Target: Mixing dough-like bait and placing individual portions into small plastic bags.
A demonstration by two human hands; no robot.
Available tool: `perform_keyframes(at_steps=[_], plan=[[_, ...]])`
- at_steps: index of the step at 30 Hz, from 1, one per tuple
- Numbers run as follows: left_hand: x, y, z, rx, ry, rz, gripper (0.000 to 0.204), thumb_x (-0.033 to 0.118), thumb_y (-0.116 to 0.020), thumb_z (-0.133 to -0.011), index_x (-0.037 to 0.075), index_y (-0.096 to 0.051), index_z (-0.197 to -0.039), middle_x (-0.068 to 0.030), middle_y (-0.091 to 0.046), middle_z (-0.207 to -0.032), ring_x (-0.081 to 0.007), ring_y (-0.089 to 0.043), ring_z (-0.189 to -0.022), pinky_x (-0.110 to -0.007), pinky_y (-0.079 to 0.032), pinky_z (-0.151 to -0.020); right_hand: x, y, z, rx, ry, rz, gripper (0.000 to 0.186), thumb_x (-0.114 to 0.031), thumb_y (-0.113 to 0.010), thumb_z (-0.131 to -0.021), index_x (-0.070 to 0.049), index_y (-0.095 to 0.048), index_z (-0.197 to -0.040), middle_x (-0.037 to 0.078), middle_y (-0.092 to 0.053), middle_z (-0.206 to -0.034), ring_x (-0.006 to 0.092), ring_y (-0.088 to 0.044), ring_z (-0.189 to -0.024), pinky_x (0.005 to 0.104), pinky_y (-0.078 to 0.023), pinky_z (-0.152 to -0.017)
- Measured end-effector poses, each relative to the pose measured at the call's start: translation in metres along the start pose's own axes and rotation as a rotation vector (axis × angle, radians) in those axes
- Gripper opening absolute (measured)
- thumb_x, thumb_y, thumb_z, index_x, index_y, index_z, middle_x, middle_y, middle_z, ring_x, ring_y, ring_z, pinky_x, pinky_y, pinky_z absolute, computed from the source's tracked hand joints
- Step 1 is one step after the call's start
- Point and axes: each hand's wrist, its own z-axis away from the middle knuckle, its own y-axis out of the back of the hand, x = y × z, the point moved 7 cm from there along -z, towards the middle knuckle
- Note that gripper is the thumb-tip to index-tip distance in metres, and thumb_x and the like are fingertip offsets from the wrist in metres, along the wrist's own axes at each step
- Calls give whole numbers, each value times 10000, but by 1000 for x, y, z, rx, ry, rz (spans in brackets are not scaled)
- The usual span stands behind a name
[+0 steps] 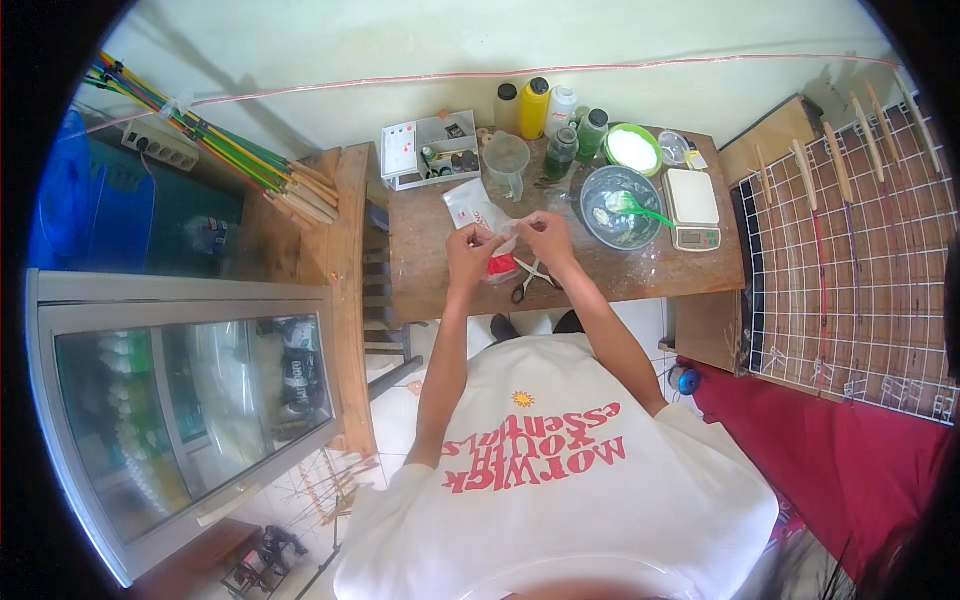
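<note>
My left hand (pixel 470 258) and my right hand (pixel 547 240) are close together over the front of the wooden table (pixel 425 268). Both pinch the edge of a white and red plastic bag (pixel 467 204), whose far end stretches away between the hands and the storage box. Part of it is covered by my fingers. Just below my right hand lies a pair of scissors (pixel 533 277) with dark handles. Right of the hands sits a grey mixing bowl (pixel 597 218) with pale residue and a green spatula (pixel 640 209) resting in it.
A clear measuring jug (pixel 506 160) and a white divided box (pixel 430 150) stand behind the hands. Several bottles, including a yellow one (pixel 534 108), line the wall. A green-rimmed bowl of white powder (pixel 633 148) and a kitchen scale (pixel 692 205) are at right.
</note>
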Motion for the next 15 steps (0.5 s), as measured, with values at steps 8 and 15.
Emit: perform_keyframes(at_steps=[8,15], plan=[[-11,-26,-9,98,-83,-75,132,40,-712,-734,0,-587,-724,-57,-647,-738,-94,-596,-690,-243,-490,-634,24,56,6,48,0,168,182,-183,-725,-762,-7,-681,-751,65,-645,-636,118,-565,-565,275,-439,-554],[-5,-70,-15,83,-23,-112,185,8,-665,-751,7,-490,-689,-99,-672,-800,-139,-620,-707,-266,-507,-675,-17,179,6,409,348,920,171,-61,-674,-701,-40,-667,-870,144,-642,-870,311,-586,-882,416,-451,-782]])
